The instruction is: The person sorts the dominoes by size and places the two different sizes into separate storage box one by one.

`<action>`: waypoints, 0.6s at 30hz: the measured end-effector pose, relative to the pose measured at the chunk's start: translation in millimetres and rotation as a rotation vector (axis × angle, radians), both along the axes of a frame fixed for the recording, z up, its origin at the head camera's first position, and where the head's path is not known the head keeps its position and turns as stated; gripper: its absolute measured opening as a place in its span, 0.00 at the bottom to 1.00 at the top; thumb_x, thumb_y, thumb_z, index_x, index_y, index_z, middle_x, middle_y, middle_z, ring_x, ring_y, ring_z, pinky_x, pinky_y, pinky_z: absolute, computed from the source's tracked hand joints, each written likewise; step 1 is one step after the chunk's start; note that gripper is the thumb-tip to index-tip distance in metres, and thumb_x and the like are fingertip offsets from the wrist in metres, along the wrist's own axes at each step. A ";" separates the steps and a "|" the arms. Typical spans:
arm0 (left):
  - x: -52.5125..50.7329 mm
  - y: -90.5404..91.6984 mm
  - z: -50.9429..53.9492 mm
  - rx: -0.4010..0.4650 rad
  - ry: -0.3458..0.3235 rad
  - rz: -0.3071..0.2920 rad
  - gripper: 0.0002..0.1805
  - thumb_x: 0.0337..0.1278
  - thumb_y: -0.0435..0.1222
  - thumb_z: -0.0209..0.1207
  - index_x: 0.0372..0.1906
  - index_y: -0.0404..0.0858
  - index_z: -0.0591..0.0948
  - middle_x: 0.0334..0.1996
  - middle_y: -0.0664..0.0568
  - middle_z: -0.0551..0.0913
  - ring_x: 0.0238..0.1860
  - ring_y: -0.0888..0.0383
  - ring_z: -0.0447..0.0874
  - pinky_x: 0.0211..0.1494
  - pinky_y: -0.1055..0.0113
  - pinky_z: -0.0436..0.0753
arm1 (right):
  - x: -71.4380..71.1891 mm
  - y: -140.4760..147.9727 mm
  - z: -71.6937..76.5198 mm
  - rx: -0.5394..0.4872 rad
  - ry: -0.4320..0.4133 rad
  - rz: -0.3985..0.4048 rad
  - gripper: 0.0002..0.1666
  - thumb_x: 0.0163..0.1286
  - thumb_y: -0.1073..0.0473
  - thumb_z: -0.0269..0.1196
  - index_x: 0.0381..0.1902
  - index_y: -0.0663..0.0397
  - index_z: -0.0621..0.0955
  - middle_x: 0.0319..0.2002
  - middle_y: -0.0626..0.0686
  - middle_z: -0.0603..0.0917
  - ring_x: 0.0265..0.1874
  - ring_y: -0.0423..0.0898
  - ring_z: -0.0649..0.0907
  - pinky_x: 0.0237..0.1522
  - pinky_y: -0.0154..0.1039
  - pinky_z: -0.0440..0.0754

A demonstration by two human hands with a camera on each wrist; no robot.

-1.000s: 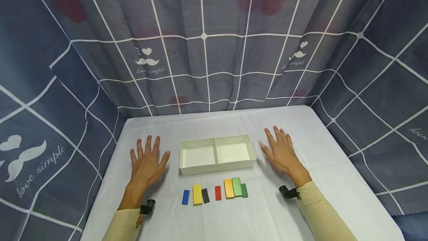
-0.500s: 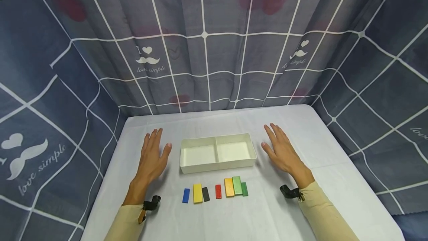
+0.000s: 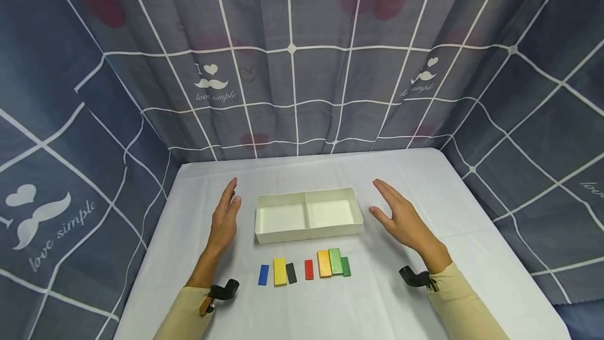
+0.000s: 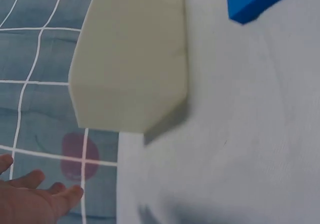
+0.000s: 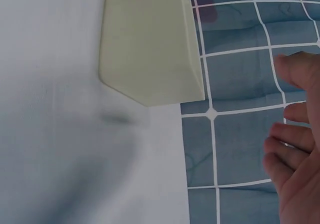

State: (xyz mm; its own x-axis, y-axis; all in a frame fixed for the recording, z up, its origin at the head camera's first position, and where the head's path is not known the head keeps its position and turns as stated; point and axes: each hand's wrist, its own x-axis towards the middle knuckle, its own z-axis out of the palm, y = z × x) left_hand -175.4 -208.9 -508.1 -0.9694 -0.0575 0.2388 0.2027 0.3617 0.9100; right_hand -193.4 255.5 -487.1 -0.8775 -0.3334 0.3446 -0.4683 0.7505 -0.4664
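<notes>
A cream box (image 3: 309, 233) with two compartments sits mid-table between my hands. My left hand (image 3: 224, 229) is held on edge beside its left end, palm turned inward, touching nothing. On the other side my right hand (image 3: 409, 227) is tilted the same way, fingers extended, apart from the box. In front of the box lies a row of small blocks: blue (image 3: 263, 275), yellow (image 3: 280, 272), black (image 3: 291, 273), red (image 3: 309, 269), orange (image 3: 324, 264), light green (image 3: 335, 262) and dark green (image 3: 346, 266). Both wrist views show the box's end wall and part of each hand.
A white cloth (image 3: 377, 308) covers the table. Grey-blue checked curtains (image 3: 311, 77) enclose it at the back and both sides. Black wrist cameras sit on both wrists, by the beige sleeves (image 3: 464, 303).
Both hands have turned from palms down with spread fingers to palms facing inward. The left hand has shifted a little to the right; the box and blocks stay put.
</notes>
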 end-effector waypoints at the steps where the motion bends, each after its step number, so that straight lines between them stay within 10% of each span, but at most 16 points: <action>1: -0.5 1.8 -0.9 0.030 0.000 -0.003 0.32 0.92 0.43 0.40 0.90 0.43 0.56 0.89 0.44 0.55 0.88 0.37 0.53 0.89 0.35 0.57 | 1.4 0.2 0.4 -0.004 0.004 0.005 0.45 0.78 0.54 0.72 0.84 0.61 0.67 0.82 0.63 0.71 0.79 0.65 0.73 0.77 0.67 0.72; 8: -2.6 19.4 -8.1 0.296 -0.073 0.007 0.33 0.93 0.45 0.37 0.90 0.42 0.53 0.89 0.43 0.56 0.89 0.40 0.53 0.90 0.40 0.57 | 11.5 1.4 0.5 -0.068 0.050 0.030 0.44 0.71 0.56 0.78 0.81 0.54 0.75 0.77 0.58 0.79 0.75 0.61 0.80 0.75 0.53 0.78; 18: -5.4 31.2 -27.0 0.350 -0.148 -0.065 0.31 0.93 0.43 0.34 0.91 0.46 0.53 0.90 0.47 0.52 0.90 0.45 0.48 0.92 0.45 0.52 | 25.6 -4.4 -2.5 -0.127 0.068 0.079 0.41 0.61 0.60 0.84 0.72 0.52 0.84 0.67 0.54 0.88 0.65 0.58 0.88 0.71 0.20 0.72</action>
State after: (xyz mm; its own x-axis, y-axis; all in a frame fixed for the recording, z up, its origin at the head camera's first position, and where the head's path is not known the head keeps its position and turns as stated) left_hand -180.8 -177.7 -535.1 -0.9962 -0.0483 0.0729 0.0723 0.0144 0.9973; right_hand -167.7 251.1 -489.6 -0.8235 -0.3507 0.4459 -0.5573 0.6470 -0.5205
